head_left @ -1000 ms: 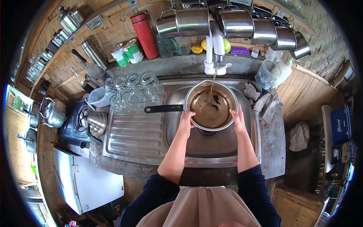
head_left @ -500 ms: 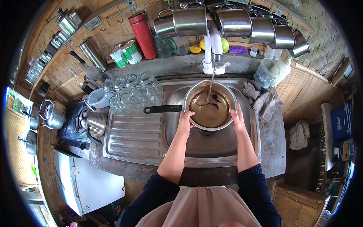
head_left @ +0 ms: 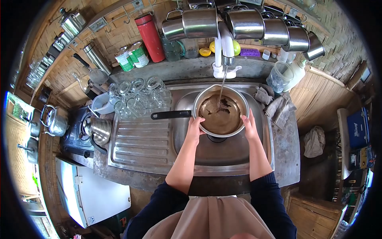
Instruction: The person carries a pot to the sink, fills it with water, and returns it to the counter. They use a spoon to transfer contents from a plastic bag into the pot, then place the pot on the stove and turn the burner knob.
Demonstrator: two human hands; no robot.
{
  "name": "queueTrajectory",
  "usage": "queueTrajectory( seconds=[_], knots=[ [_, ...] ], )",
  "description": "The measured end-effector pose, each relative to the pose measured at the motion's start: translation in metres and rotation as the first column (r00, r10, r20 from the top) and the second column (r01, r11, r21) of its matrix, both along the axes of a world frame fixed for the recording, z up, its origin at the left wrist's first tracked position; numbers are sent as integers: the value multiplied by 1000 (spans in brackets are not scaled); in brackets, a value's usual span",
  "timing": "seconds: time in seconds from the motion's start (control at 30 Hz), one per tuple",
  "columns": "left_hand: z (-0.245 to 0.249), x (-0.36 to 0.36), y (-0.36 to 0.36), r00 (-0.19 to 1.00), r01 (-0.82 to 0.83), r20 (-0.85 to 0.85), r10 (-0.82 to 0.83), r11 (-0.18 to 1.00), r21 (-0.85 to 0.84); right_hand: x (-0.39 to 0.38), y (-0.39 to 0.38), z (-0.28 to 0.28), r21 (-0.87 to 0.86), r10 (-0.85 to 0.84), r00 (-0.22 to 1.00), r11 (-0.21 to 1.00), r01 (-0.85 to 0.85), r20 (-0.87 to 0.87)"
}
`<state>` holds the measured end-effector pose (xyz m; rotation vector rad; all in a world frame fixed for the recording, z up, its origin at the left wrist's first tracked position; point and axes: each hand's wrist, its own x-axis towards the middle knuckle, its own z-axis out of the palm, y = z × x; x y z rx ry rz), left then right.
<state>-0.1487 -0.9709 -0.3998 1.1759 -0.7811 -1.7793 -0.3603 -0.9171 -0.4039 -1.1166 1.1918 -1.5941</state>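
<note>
Two hands: left hand [head_left: 195, 125] and right hand [head_left: 250, 125], bare; each grips the near side of the pan, thumbs up by the rim, other fingers partly hidden at the outer wall.
Pan: round silver metal pan [head_left: 201, 98] with straight black handle [head_left: 171, 114] pointing left; held over the basin, mouth up, under the tap.
Pan contents: brownish inside, dark irregular patches [head_left: 225, 102] visible; liquid depth cannot be told.
Progress: water is on and reaching the pan; dark patches not cleared, tap not shut off, pan not put down.
Sink: stainless steel basin [head_left: 234, 155], ribbed drainboard [head_left: 139, 141] on the left.
Water: thin clear stream [head_left: 224, 81] falling into pan.
Drainboard back: clustered clear glassware [head_left: 154, 83].
Right of basin: crumpled grey cloths [head_left: 281, 109], clear plastic tub [head_left: 280, 74] behind.
Far left: silver kettle [head_left: 100, 129] with dark handle.
Tap: white, upright [head_left: 218, 67], beyond the pan.
Back ledge: tall red flask [head_left: 150, 38], purple sponge [head_left: 250, 52].
Above ledge: hanging shiny metal pots [head_left: 246, 24].
</note>
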Motion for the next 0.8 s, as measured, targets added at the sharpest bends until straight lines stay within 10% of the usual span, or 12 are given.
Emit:
queueTrajectory(
  seconds=[0.8],
  knots=[
    [-15,1,-4,1000,-19,16,19,1000,3,-3,-1,-8,10,-9,1000,1000,9,8]
  ],
)
